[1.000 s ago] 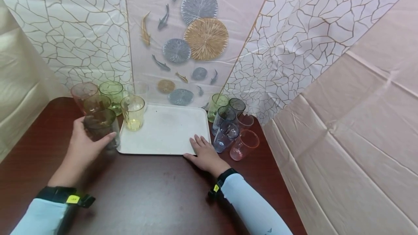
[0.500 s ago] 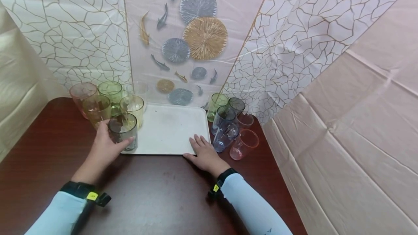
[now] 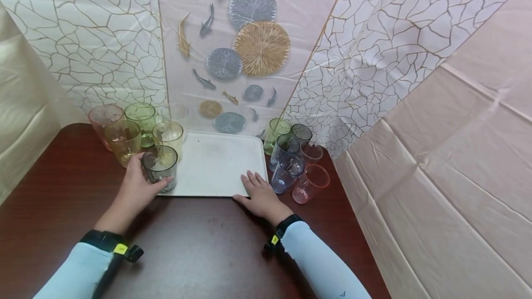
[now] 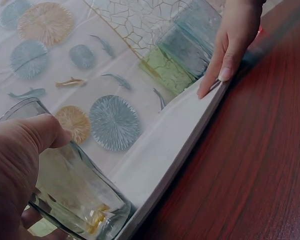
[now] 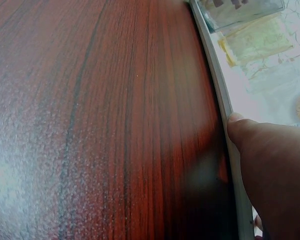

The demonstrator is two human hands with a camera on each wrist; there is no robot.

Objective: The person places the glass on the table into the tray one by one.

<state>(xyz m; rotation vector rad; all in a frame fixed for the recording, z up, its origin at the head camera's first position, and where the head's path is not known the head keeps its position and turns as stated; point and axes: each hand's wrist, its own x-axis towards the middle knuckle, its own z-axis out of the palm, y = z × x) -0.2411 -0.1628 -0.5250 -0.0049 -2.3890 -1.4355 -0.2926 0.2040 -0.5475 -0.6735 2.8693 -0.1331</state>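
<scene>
My left hand [image 3: 139, 186] grips a smoky grey glass [image 3: 161, 165] upright at the front left corner of the white tray [image 3: 220, 165]. In the left wrist view, thumb and fingers wrap the grey glass [image 4: 80, 195], its base right at the tray's surface. Just behind it on the tray stands a pale yellow glass [image 3: 169, 133]. My right hand [image 3: 263, 200] rests with extended fingers on the tray's front right corner; in the right wrist view its thumb [image 5: 240, 131] lies on the tray's rim.
Left of the tray stand an amber glass [image 3: 123, 142], a pink glass [image 3: 104, 119] and a green glass [image 3: 141, 119]. Crowded at its right are a blue glass [image 3: 287, 174], a red-rimmed glass [image 3: 311, 183] and several others. Patterned cloth [image 3: 257, 82] hangs behind the dark table [image 3: 199, 243].
My left hand has carried the grey glass rightward from beside the tray onto its front left corner, then slightly lower. The right hand has stayed in place.
</scene>
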